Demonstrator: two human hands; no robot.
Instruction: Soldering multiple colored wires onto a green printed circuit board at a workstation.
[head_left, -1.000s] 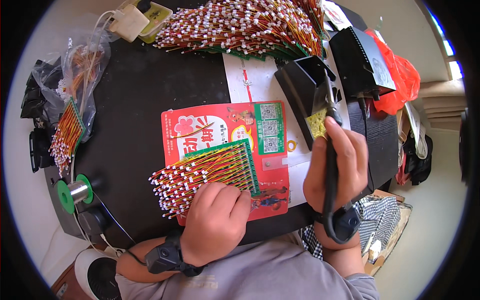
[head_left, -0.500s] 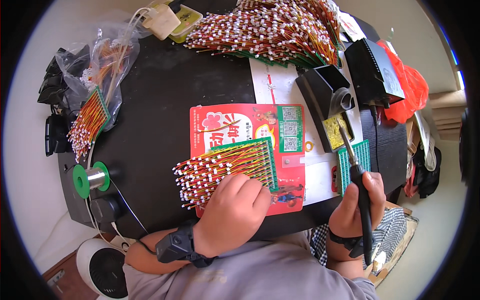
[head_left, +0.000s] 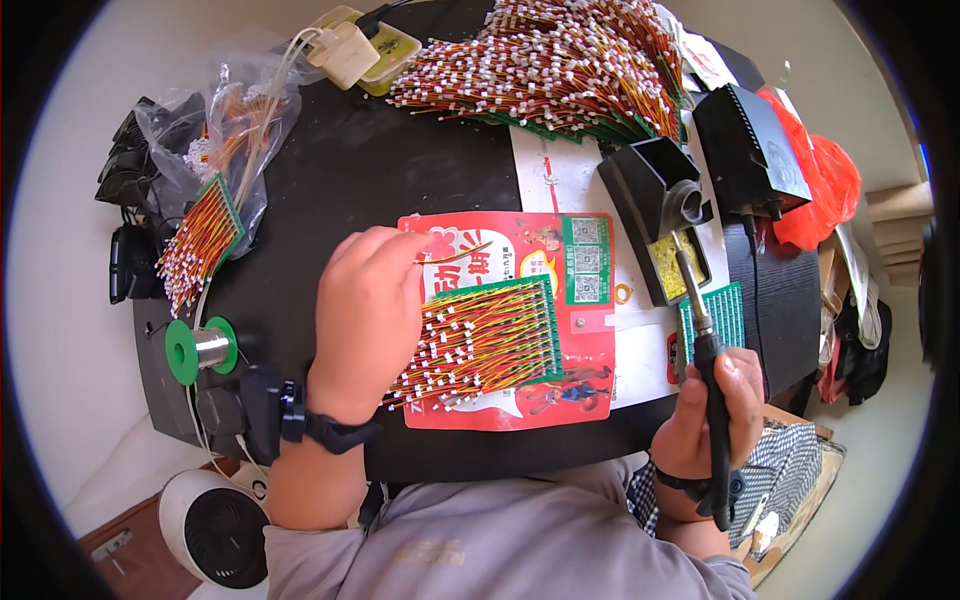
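My right hand (head_left: 705, 415) grips a soldering iron (head_left: 712, 390) by its black handle. The iron's metal tip points up at the yellow sponge (head_left: 667, 262) in the stand. My left hand (head_left: 368, 310) is over the left side of the red card (head_left: 588, 390), its fingers closed at the left end of a loose wire lead (head_left: 460, 255). That end is hidden under the fingertips. Just below it, a green circuit board (head_left: 553, 330) lies on the card with many red and yellow leads, their white plugs reaching left, partly behind my left hand.
A black iron stand (head_left: 650, 195) and a black box (head_left: 750, 150) stand at right, with bare green boards (head_left: 715, 320) below. A large pile of wired boards (head_left: 560, 75) lies at the back. At left are a solder spool (head_left: 208, 348) and another wired board (head_left: 205, 240).
My left hand has moved up and left, from the wired board to the loose lead's end. My right hand still holds the soldering iron near the sponge. The view has shifted slightly.
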